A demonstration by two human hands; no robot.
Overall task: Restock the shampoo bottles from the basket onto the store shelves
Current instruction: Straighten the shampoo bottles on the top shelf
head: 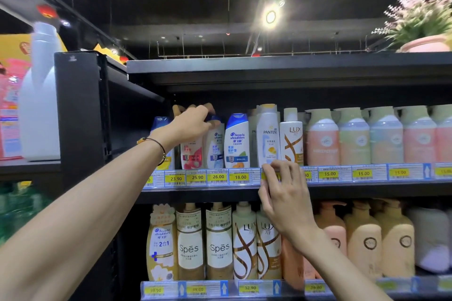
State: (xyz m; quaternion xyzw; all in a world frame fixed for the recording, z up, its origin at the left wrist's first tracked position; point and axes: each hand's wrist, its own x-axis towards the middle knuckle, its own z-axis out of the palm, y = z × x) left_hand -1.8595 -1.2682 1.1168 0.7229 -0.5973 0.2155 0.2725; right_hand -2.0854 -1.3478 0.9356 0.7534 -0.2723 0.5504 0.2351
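H&S btl (pixel 215 146) on upper shelf (pixel 367 190), Pantene btl (pixel 267 134) to its R, Lux btl (pixel 291 137) further R
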